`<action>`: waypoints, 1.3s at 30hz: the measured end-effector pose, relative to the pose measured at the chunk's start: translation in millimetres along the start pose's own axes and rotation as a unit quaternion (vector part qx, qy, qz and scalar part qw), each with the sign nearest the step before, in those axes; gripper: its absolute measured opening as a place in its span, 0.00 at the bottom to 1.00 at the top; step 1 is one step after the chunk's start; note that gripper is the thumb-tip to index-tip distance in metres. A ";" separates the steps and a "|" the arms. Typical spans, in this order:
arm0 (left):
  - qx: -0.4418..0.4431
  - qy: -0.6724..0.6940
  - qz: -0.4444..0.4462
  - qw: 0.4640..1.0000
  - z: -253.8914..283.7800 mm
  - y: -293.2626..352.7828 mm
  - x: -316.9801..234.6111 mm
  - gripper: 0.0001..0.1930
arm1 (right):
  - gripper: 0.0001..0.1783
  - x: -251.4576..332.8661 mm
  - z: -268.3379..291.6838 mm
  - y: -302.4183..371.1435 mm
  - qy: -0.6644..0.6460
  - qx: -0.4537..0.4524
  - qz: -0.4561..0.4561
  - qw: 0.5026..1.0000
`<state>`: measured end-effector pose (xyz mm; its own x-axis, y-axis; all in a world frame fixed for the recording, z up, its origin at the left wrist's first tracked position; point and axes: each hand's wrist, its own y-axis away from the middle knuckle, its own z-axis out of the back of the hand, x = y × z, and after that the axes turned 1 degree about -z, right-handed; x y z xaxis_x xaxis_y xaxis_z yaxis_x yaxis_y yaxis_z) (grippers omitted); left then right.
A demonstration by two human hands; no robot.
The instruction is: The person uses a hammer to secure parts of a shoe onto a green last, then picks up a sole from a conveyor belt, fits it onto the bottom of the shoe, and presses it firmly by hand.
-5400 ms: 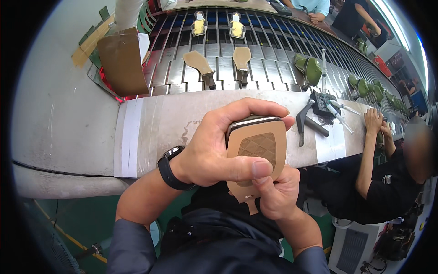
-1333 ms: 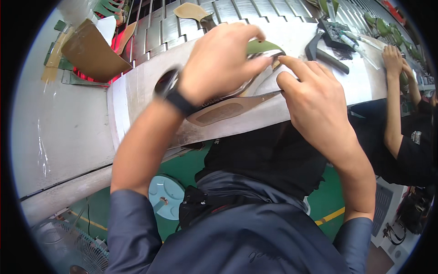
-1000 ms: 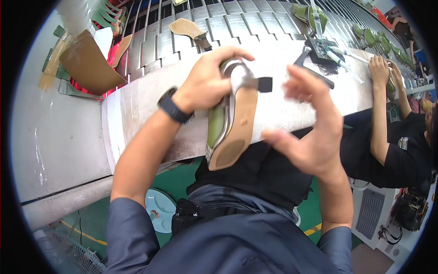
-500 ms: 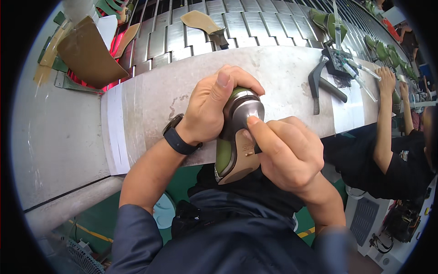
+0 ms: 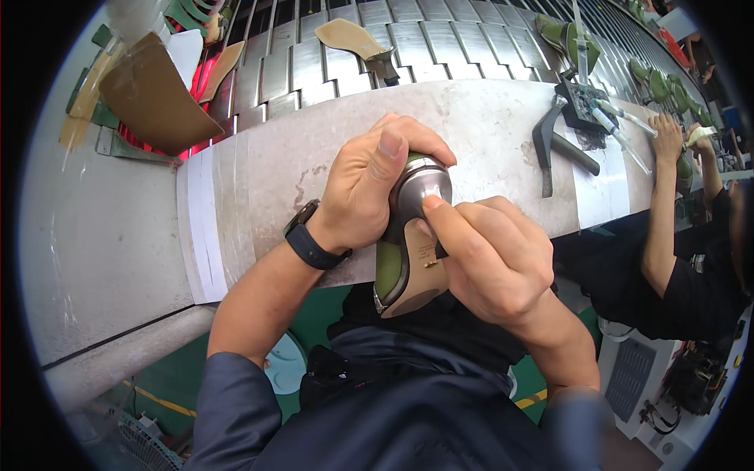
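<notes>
- Clasping a green shoe (image 5: 415, 239) at the tabletop's (image 5: 275, 180) near edge: left hand (image 5: 363, 179) and right hand (image 5: 501, 261), fingers bent.
- Beyond the far edge: slatted metal conveyor (image 5: 463, 49).
- Below: green floor (image 5: 318, 308).

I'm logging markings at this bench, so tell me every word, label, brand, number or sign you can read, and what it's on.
I can't read any text here clearly enough to quote.
Tan sole of the held green shoe: small dark print near the arch, too small to read.
Co-worker's black shirt: small pale patch, too small to make out.
</notes>
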<state>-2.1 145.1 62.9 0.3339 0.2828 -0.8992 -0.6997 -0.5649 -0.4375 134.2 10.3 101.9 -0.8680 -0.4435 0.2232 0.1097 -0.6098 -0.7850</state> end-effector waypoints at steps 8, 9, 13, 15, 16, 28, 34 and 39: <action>-0.001 -0.010 0.024 1.000 3.4 1.3 -5.3 0.22 | 0.18 -11.2 -2.7 -13.0 0.039 0.043 -0.007 0.998; -0.013 0.043 0.090 0.995 7.8 -0.5 -5.7 0.19 | 0.18 -22.7 -9.0 -16.4 -0.011 0.027 -0.007 1.000; -0.074 0.096 0.101 0.987 28.1 -1.1 6.7 0.16 | 0.16 -24.9 -6.2 -0.6 -0.219 0.023 -0.315 0.923; -0.096 0.116 0.089 0.985 27.4 -4.5 6.4 0.17 | 0.14 -24.7 0.0 8.0 -0.242 0.020 -0.376 0.894; -0.093 0.118 0.086 0.985 26.1 -5.5 3.7 0.17 | 0.12 -19.5 3.6 10.0 -0.301 0.023 -0.446 0.842; -0.027 -0.003 0.124 0.992 -14.6 -23.4 6.4 0.32 | 0.21 -24.5 31.0 -58.1 0.069 0.381 -0.278 0.879; -0.052 -0.054 0.099 0.992 -19.0 -20.2 12.2 0.31 | 0.22 -16.4 28.0 -62.7 0.015 0.370 -0.334 0.867; -0.027 -0.109 0.102 0.988 -8.6 -34.3 10.4 0.30 | 0.25 -25.5 13.4 -46.5 0.048 0.251 -0.329 0.909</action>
<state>30.8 160.8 68.5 0.0420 0.3155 -0.9480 -0.7022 -0.6656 -0.2527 157.7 41.2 140.4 -0.8613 0.1712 0.4784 -0.2633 -0.9556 -0.1321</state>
